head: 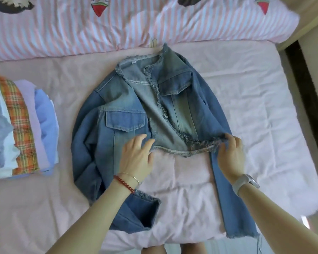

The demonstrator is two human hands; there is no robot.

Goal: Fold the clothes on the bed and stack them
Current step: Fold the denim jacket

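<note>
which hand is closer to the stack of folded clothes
Left. The left hand rests on the denim jacket, nearer the stack; the right hand pinches the hem farther away.

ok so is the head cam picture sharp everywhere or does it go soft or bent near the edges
Head view: the denim jacket and both hands are fairly sharp in even daylight. The wide lens bows the striped pillow and bed edges. The folded stack at the left border looks smeared, and the top right corner is blurred.

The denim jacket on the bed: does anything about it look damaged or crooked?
The denim jacket has frayed edges, but evenly along every hem, so probably styling. It lies askew: front panels open unevenly, the right hand pinching the hem, the left hand resting flat.
</note>
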